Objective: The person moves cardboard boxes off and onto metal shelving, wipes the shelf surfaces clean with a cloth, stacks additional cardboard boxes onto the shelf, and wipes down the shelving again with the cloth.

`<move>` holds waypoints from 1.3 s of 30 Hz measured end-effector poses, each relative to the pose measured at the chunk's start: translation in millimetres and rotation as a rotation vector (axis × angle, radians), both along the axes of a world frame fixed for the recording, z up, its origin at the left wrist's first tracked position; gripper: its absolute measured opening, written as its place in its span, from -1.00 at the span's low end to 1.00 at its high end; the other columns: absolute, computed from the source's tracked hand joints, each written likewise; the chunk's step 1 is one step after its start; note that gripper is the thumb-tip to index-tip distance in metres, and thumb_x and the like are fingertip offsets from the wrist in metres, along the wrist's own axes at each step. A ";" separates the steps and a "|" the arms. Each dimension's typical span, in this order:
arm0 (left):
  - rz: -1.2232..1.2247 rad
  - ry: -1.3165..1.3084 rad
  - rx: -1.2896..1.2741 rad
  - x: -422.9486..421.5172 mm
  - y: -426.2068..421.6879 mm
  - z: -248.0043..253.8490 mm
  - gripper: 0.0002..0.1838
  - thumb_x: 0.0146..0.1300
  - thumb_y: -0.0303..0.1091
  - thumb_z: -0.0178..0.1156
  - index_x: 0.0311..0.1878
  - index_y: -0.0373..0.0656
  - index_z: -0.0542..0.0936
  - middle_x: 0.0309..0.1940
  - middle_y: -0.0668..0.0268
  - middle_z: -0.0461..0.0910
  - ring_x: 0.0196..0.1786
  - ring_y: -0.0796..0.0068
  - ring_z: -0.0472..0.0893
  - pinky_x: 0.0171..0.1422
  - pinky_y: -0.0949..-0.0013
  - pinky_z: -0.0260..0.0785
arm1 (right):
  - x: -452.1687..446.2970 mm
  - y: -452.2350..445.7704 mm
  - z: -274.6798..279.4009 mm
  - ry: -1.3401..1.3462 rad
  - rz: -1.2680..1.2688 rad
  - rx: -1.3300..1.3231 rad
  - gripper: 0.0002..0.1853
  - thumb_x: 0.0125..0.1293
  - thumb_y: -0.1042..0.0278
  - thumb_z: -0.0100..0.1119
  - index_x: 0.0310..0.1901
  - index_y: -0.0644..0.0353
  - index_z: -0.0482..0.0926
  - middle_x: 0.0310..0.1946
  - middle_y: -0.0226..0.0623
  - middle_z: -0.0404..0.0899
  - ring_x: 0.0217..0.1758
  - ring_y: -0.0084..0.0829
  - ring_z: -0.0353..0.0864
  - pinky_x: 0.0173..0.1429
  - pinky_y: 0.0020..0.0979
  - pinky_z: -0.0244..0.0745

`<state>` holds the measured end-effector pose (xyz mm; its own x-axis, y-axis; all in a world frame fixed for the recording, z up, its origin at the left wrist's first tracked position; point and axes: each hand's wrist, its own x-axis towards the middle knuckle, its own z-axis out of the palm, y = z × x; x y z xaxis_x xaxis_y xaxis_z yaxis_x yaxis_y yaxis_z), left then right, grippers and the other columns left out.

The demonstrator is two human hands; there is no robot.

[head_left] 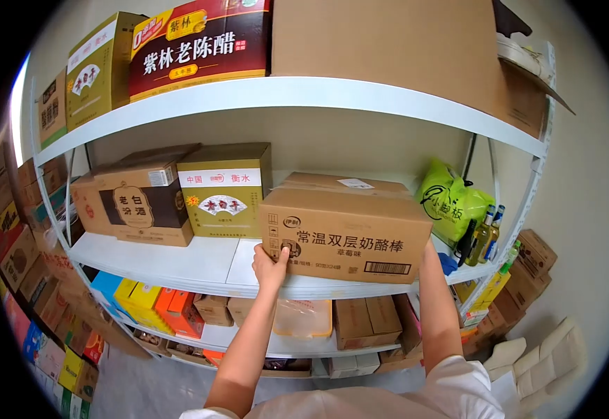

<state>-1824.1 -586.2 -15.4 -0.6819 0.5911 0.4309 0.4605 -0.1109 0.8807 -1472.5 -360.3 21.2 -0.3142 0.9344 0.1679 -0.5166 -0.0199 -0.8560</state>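
Observation:
A brown cardboard carton (pixel 343 234) with black Chinese lettering is between my two hands at the front of the middle shelf (pixel 238 269). My left hand (pixel 271 265) grips its lower left corner, thumb on the front face. On the right side, my right hand (pixel 427 253) presses against the carton, its fingers hidden by the box. The carton sits slightly tilted; whether its base fully rests on the shelf, I cannot tell. Just left of it stands a green-gold box (pixel 224 192) with a white band.
A brown liquor carton (pixel 137 199) stands farther left. To the right are a lime-green bag (pixel 451 202) and glass bottles (pixel 482 237). Above, the upper shelf (pixel 304 91) holds a dark red box (pixel 200 49) and a large carton (pixel 388 49). Smaller boxes (pixel 367 321) fill the shelf below.

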 end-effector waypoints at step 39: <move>-0.391 -0.045 0.357 166.1 -9.4 24.6 -0.37 0.16 -0.53 0.11 0.30 -0.18 0.13 0.25 0.11 0.17 0.20 0.23 0.31 0.27 0.17 0.11 | 72.7 -179.7 -85.4 0.014 -0.440 -0.213 -0.73 0.37 0.09 -0.05 -0.19 0.11 0.52 -0.29 -0.37 0.62 -0.22 -0.49 0.59 -0.08 -0.42 0.44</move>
